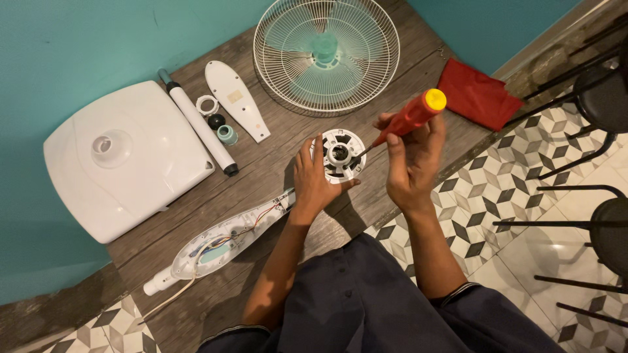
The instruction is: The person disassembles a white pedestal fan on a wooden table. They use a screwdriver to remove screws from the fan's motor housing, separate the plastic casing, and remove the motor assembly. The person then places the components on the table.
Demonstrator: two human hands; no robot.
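Bare wooden floorboards [392, 140] lie open just beyond the fingers [318, 147] of the left hand [313, 183], a clear lane up to the round white wire fan guard [326, 53], which blocks the way farther out. Left of those fingers, open boards run to the white tube with black ends [198, 122] and the small plastic rings [216, 121] beside it. Below the wrist, the opened white fan neck with exposed wires [219, 243] lies across the path. Right of the other fingers [392, 140], the crumpled red cloth [479, 93] sits near; patterned tile floor [504, 189] stays free beneath.
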